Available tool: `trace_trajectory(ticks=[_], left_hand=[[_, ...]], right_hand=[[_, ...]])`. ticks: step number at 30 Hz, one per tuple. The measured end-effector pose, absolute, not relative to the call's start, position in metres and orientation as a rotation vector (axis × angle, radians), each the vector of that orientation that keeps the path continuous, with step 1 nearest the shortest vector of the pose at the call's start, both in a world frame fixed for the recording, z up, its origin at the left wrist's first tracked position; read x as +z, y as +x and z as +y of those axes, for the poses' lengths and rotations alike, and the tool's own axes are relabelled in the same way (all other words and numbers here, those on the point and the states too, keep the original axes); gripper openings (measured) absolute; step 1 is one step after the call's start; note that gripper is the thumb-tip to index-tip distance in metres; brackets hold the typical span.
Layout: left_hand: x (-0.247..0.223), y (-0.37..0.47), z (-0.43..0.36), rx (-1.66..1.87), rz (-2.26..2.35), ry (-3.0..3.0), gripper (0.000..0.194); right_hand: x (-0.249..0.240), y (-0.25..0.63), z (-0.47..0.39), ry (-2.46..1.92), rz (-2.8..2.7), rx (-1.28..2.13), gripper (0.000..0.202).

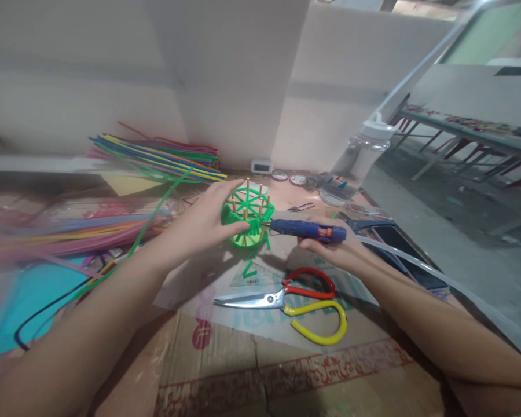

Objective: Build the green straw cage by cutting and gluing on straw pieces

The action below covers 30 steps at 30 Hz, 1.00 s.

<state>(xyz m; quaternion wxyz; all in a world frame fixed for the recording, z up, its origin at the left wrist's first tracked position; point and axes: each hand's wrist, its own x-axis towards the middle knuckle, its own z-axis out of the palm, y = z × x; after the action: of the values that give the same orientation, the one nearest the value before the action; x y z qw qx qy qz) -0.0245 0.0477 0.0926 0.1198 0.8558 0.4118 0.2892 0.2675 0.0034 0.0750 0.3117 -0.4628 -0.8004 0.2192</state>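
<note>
My left hand [217, 214] grips a small round green frame [247, 213] from its left side, the thumb in front and the fingers behind. Upright wooden sticks stand around this frame, with green fuzzy stems wound between them and spokes crossing inside. My right hand [330, 249] is closed around a blue hot glue gun [308, 229], a clear glue stick [399, 252] trailing from its back end. The gun's nozzle meets the frame's right front side; whether it touches cannot be made out. Below lie scissors [273, 299] with one red and one yellow handle, and a bent green stem piece [249, 270].
Bundles of coloured pipe cleaners [156, 156] lie at the back left, more [91, 231] nearer on the left. A clear water bottle [351, 165] stands at the back right, with a phone [408, 255] nearer. A small digital clock [261, 167] sits by the wall.
</note>
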Motion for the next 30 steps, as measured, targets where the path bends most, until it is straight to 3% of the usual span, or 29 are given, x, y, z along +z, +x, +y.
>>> trace_trajectory(ticks=[30], left_hand=[[0.0950, -0.0234, 0.0462, 0.824, 1.213, 2.494, 0.073]], right_hand=[[0.0730, 0.2691, 0.0081, -1.312, -2.055, 0.619, 0.047]])
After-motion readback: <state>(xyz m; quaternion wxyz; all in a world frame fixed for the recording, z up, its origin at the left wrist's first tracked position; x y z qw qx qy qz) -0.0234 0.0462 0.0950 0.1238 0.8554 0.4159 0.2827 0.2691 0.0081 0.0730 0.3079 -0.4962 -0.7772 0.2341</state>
